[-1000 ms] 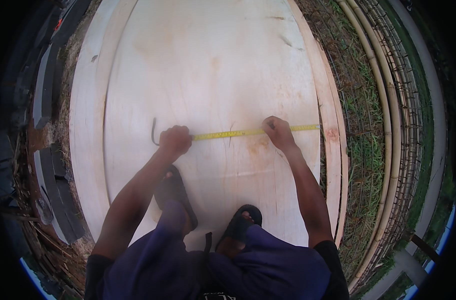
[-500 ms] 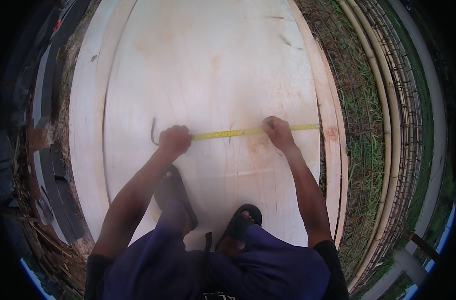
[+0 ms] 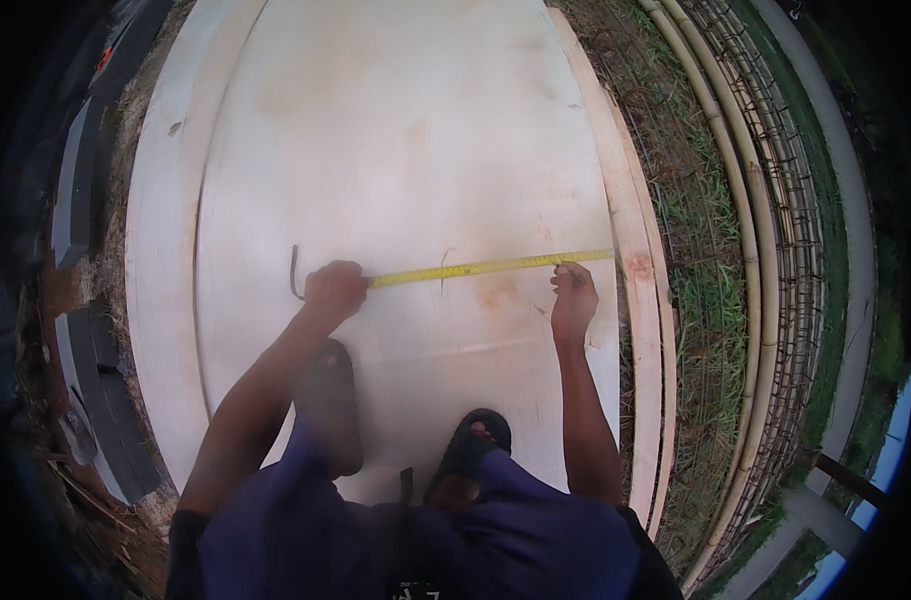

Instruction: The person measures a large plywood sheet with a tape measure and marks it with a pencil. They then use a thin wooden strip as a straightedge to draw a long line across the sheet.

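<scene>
A yellow tape measure (image 3: 476,268) lies stretched across a pale plywood sheet (image 3: 396,150), its far end at the sheet's right edge. My left hand (image 3: 336,290) is closed around the tape's left end; the case is hidden in the palm. Just left of that hand, a dark curved strap (image 3: 296,272) rests on the wood. My right hand (image 3: 574,300) is at the lower edge of the blade near its right end, fingers pinched together. Whatever they hold, if anything, is too small to make out.
My sandalled feet (image 3: 473,445) are on the plywood. Along the right lie a narrow wooden board (image 3: 641,300), grass (image 3: 711,330), bamboo poles (image 3: 761,250) and a wire mesh (image 3: 801,230). Grey blocks (image 3: 106,400) sit at the left.
My right hand has shifted right along the tape and turned, dropping from over the blade to its lower edge. My left hand keeps its hold. The view has shifted slightly.
</scene>
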Motion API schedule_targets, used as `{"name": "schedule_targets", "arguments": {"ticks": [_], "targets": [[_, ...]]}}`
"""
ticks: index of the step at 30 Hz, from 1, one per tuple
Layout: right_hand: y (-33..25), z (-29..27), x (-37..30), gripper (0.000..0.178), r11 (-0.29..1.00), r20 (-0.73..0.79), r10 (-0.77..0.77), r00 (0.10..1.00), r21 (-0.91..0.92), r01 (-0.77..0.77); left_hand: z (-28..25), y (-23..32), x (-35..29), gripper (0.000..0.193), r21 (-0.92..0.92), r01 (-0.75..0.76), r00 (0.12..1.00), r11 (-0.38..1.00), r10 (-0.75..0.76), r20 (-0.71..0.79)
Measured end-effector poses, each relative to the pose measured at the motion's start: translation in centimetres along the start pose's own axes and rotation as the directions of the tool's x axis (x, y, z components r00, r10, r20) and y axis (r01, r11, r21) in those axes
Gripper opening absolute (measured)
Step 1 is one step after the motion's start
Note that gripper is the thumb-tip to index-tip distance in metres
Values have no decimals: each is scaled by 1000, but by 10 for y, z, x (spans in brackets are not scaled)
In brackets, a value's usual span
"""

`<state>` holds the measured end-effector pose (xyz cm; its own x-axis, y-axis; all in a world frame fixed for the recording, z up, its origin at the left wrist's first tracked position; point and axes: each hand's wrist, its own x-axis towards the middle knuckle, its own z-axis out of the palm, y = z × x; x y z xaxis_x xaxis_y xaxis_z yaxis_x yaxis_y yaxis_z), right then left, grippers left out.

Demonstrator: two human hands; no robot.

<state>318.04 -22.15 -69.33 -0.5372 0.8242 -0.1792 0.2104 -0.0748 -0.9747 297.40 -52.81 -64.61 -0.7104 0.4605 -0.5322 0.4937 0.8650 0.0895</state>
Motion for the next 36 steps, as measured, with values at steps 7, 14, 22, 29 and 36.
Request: {"name": "schedule_targets", "arguments": {"ticks": [7, 14, 22, 29, 36], "targets": [[37, -76, -165, 26, 972, -136, 232, 963, -14, -236, -9, -3, 4, 41, -23, -36, 999, 999, 37, 32], [26, -110, -313, 31, 919, -560, 351, 750, 52, -391, 37, -11, 18, 41, -306, -591, 806, 746, 544, -232], [6, -47, -500, 25, 822, -836, 514, 194, 415, -389, 13, 162, -29, 37, -725, -302, 535, 620, 739, 409], [-44, -50, -643, 25, 887, -862, 398, -314, 449, -110, -10, 245, -41, 35, -678, -434, 396, 594, 801, 448], [-49, -189, -713, 25, 959, -816, 254, -519, 281, 29, 7, 213, -17, 32, -621, -379, 538, 686, 710, 455]]}}
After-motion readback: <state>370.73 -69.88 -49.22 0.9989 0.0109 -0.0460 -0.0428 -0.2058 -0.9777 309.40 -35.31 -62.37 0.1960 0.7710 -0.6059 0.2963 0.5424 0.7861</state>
